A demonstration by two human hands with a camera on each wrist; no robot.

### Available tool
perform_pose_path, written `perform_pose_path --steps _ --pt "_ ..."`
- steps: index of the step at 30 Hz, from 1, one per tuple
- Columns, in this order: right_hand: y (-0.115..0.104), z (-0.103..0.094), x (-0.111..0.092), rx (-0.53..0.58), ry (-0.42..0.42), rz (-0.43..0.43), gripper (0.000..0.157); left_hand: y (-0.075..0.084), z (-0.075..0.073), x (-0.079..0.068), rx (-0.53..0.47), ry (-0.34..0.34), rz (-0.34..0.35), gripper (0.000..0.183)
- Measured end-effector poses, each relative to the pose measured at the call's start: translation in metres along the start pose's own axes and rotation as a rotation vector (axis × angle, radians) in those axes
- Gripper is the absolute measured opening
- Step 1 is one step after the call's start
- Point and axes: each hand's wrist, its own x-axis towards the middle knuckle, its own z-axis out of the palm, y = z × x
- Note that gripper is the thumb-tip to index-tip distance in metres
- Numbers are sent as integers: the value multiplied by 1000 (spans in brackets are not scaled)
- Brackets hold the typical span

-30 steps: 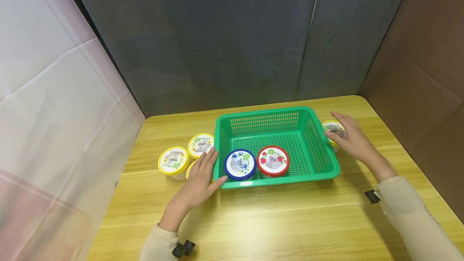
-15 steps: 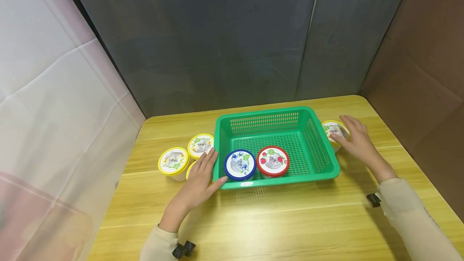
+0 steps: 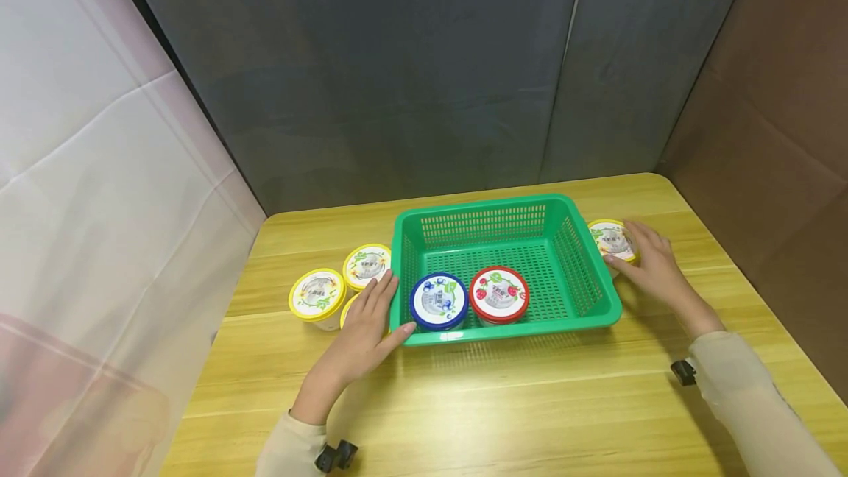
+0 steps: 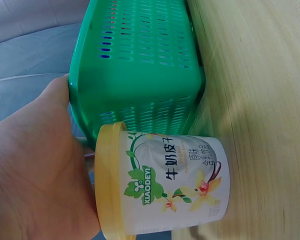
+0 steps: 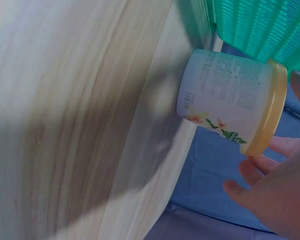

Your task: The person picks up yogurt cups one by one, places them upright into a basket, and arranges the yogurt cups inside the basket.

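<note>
A green plastic basket point(image 3: 503, 336) holds a blue-lidded tub point(image 3: 439, 302) and a red-lidded tub point(image 3: 499, 294) side by side near its front wall. My left hand point(image 3: 361, 333) rests with extended fingers along the basket's left rim, over a yellow-lidded tub point(image 4: 175, 187) that it partly hides in the head view. At the basket's right side stands another yellow-lidded tub point(image 5: 225, 95), upright on the table. My right hand point(image 3: 652, 263) is at this tub's lid, thumb on the near side and fingers along the right edge, spread rather than curled round it.
Two more yellow-lidded tubs point(image 3: 317, 294) stand left of the basket, close to the left hand. The wooden table point(image 3: 490, 411) ends at a dark grey panel point(image 3: 397, 79) behind. A white cloth point(image 3: 99, 190) hangs left, a brown one point(image 3: 782, 131) right.
My right hand has drawn back to the right from over the right-hand tub, then come lower against its lid. The left hand, the basket and the tubs inside have stayed put.
</note>
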Motion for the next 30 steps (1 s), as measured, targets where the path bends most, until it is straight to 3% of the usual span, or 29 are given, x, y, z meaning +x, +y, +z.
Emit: perform_pose_path --steps 30 --pt "3 3 -2 -3 -41 33 83 -1 0 0 -2 -2 -3 82"
